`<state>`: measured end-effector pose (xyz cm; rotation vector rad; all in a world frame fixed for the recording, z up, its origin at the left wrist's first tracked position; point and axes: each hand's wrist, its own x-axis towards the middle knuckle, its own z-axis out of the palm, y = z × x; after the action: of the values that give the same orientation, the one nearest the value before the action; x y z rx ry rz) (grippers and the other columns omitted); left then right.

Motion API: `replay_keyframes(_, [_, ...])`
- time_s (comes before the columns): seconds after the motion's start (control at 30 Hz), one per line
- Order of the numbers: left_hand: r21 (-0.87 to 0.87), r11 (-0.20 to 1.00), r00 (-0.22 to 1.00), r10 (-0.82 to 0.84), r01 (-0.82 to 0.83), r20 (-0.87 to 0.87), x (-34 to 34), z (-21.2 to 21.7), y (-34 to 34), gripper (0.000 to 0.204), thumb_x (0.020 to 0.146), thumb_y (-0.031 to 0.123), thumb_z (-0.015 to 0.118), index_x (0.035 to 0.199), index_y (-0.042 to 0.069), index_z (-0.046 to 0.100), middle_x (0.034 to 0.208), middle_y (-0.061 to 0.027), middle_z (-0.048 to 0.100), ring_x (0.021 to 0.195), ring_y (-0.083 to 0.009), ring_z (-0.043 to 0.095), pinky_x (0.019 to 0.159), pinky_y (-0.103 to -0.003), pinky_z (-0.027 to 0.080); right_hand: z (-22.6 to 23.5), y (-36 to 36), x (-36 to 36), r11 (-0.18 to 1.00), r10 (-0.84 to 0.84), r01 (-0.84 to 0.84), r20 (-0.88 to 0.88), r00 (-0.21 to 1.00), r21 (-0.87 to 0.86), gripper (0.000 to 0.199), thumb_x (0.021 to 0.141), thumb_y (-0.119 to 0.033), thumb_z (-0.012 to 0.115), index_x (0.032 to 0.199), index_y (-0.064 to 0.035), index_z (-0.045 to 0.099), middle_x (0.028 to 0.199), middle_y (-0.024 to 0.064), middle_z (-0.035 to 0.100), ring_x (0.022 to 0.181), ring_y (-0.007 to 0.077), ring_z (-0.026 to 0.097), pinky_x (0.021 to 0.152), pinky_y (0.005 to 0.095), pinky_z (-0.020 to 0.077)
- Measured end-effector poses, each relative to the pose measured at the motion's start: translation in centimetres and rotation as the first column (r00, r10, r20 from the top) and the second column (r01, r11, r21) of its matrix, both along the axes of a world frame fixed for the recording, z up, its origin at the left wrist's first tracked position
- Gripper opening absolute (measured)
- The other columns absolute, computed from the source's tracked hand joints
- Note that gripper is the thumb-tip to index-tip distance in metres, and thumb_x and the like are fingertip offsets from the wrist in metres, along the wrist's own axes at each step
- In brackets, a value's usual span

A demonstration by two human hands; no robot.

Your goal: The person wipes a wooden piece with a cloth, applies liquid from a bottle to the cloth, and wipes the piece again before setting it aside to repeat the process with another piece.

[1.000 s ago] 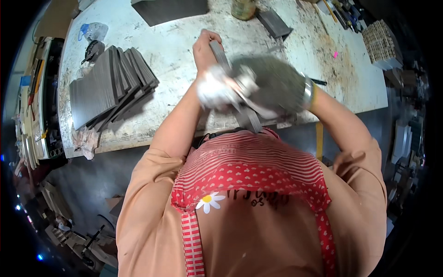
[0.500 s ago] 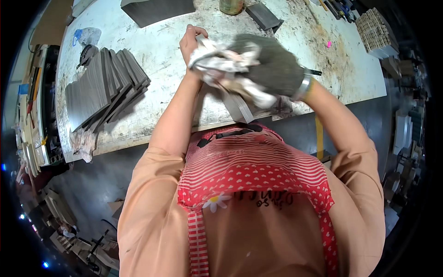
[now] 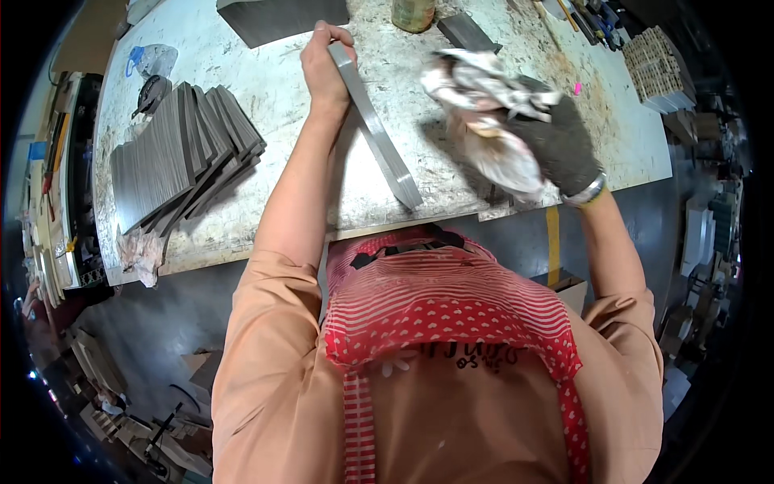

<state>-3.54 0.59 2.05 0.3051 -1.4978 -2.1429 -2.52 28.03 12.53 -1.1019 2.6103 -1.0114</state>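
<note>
My bare left hand [image 3: 326, 68] grips the far end of a narrow grey metal bar [image 3: 375, 129], perhaps several strips held together. The bar slants across the table toward its front edge, near my apron. In a dark glove, my right hand [image 3: 556, 137] holds a crumpled, stained white rag [image 3: 492, 113] to the right of the bar and apart from it. Motion blurs the glove and rag somewhat, and the rag covers the right fingertips.
Fanned grey metal plates [image 3: 173, 153] lie at the left, beside a crumpled cloth [image 3: 143, 254]. A dark grey block [image 3: 278, 22], a jar [image 3: 413, 12] and a smaller dark block [image 3: 469, 34] stand at the back. A stacked pale bundle [image 3: 657, 68] sits far right.
My right hand has swung to the right with the rag, off the bar and away from my left hand. The bar is now in plain sight. My left hand has shifted slightly away from me.
</note>
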Motion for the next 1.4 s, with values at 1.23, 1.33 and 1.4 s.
replay_keyframes(1.23, [-0.08,0.995,0.998,-0.051,0.054,0.038,-2.2,-2.2,-1.8,0.043,0.091,0.038,0.035,0.07,0.004,0.052,0.046,-0.0014,0.044,0.037,-0.0111,0.04,0.037,-0.025,0.032,-1.4,-10.5,2.8,0.856,0.518,-0.513,-0.127,0.846,0.067,0.033,0.071,-0.025,0.063,0.098,-0.0061,0.059,0.091,0.0155,0.061,0.083,0.0296,0.06,0.075,0.0375,0.0481])
replay_keyframes(1.33, [-0.066,0.996,0.997,-0.06,0.063,0.046,-2.4,-2.5,-2.4,0.044,0.091,0.038,0.034,0.07,0.004,0.052,0.046,-0.002,0.045,0.037,-0.0114,0.039,0.037,-0.025,0.033,0.2,-11.4,2.5,0.864,0.499,-0.486,-0.087,0.862,0.131,0.023,0.074,-0.019,0.057,0.092,-0.005,0.059,0.083,0.0168,0.062,0.078,0.03,0.061,0.07,0.0403,0.0479])
replay_keyframes(1.4, [-0.112,0.991,0.997,-0.071,0.075,0.034,-3.0,-2.5,-1.6,0.044,0.092,0.036,0.033,0.07,0.004,0.051,0.046,-0.0021,0.044,0.037,-0.0114,0.04,0.037,-0.025,0.033,-1.6,-12.9,-0.7,0.783,0.622,-0.618,-0.092,0.778,0.066,0.02,0.074,-0.017,0.055,0.089,-0.0044,0.059,0.078,0.0167,0.062,0.074,0.0307,0.061,0.068,0.0409,0.048])
